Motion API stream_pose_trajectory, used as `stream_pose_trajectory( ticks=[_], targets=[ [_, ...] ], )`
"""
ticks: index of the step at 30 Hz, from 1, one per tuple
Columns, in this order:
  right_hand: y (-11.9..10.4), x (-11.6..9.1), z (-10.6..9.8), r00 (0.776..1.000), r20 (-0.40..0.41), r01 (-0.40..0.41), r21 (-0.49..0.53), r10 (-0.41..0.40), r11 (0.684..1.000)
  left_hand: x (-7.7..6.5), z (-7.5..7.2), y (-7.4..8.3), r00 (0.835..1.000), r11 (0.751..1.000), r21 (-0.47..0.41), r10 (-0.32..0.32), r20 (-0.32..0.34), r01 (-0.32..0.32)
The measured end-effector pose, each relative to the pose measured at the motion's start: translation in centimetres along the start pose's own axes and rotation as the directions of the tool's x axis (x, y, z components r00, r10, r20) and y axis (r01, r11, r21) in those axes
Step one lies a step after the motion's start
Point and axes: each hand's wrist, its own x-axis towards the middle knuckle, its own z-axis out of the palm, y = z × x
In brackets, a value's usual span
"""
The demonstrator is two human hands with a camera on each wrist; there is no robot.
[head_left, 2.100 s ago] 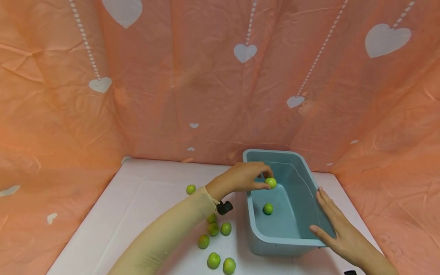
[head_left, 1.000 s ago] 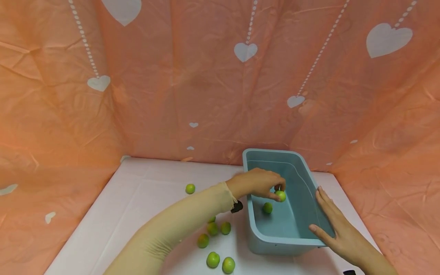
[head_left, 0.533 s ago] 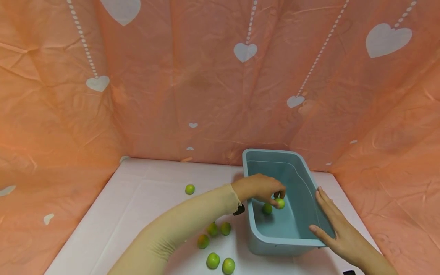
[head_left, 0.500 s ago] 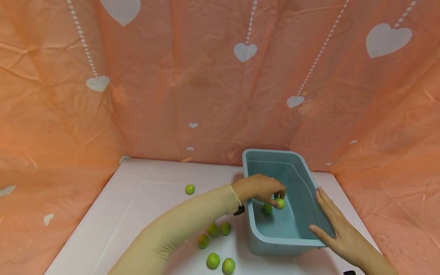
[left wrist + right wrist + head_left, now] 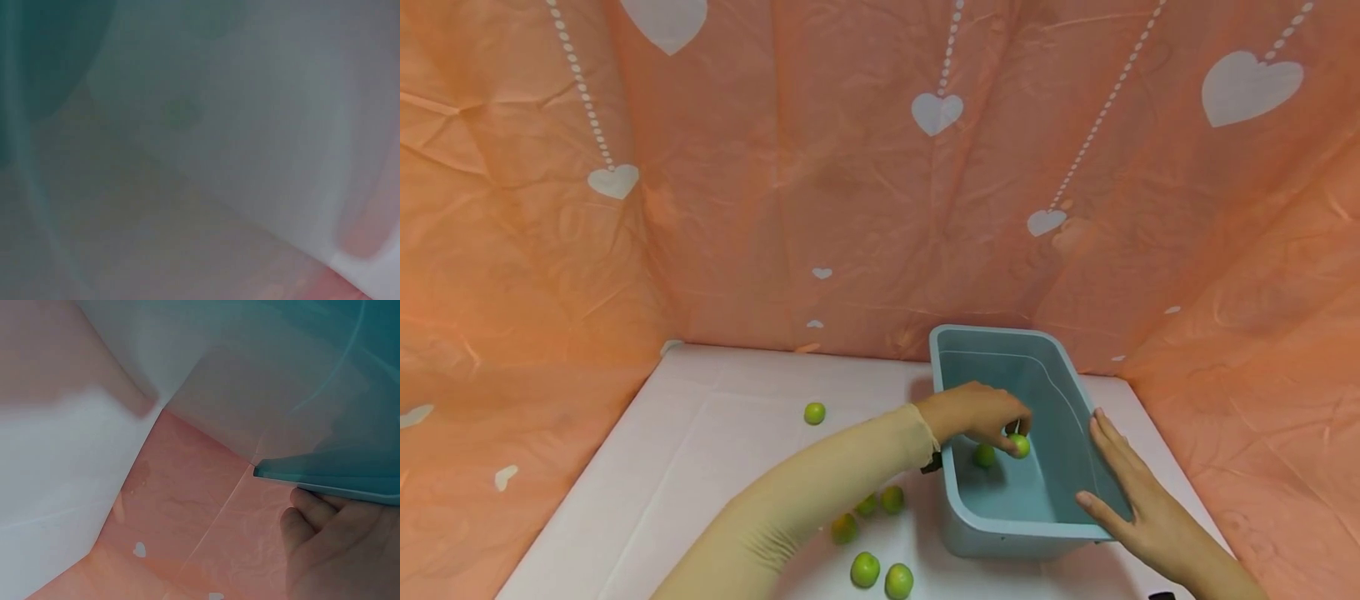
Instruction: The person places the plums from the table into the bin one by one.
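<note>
My left hand reaches over the near-left side of a blue-grey plastic bin and pinches a small round green fruit low inside it. Another green fruit lies on the bin's floor, just left of the held one. On the opposite side, my right hand rests on the near-right corner, its fingers straight along the rim and its thumb over the front edge. The right wrist view shows that hand's fingers against the bin's edge. Everything in the left wrist view is dim and blurred.
Several green fruits lie left of the bin, two of them, a front fruit and its neighbour, nearest me. One fruit sits farther back on the white table. An orange cloth with white hearts surrounds the table.
My left hand has carried the held fruit rightward and lower into the bin, the sleeve now covering some of the loose fruits. The right hand and the bin stay in place.
</note>
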Motion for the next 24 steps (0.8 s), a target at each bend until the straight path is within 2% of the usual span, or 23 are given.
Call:
stream_pose_trajectory(
  ticks=[8,17,24],
  targets=[
    [0.01,-0.04,-0.02,1.000,-0.001,-0.007,-0.004,0.007,1.000,0.47,0.68,-0.42,1.000,1.000,-0.013,-0.007,0.008,0.007],
    [-0.16,-0.05,-0.09,0.998,0.017,-0.058,0.007,0.058,0.998,0.74,0.98,-0.30,1.000,1.000,0.000,-0.025,0.014,0.025],
    [0.03,0.00,0.01,1.000,0.002,-0.025,0.000,0.025,1.000,0.60,0.89,-0.24,0.999,0.999,0.028,-0.031,0.021,0.030]
  ],
)
